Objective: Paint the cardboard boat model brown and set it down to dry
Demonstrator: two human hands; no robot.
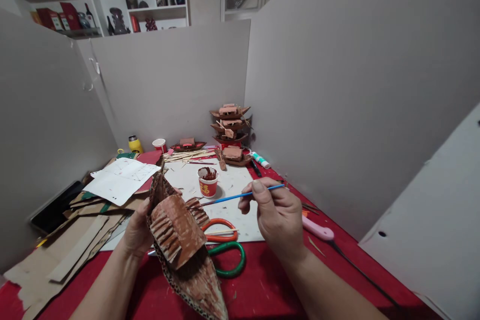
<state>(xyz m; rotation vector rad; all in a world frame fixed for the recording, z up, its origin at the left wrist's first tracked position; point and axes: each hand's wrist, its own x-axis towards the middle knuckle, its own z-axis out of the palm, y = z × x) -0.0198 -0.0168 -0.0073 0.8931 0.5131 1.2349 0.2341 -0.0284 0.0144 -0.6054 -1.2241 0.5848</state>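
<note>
My left hand [138, 230] grips a brown cardboard boat [183, 230] by its side; part of the hand is hidden behind the hull. The boat has a curved roof with ribbed pieces beside it, and its brown coating looks patchy. Between the thumb and fingers of my right hand [275, 212] is a thin blue brush [236, 196], its tip at the ribbed piece on the boat's right side. Beyond the boat, a red and white paper cup [208, 183] with dark brown paint inside stands on a white sheet [240, 215].
Orange-handled [234, 232] and green-handled scissors [242, 260] lie behind the boat. Cardboard pieces [82, 245] and a white paper [122, 180] are at left. Stacked small boats [230, 125], thin sticks [187, 156] and a glue bottle [260, 160] sit farther back. A pink-handled tool [318, 228] lies right.
</note>
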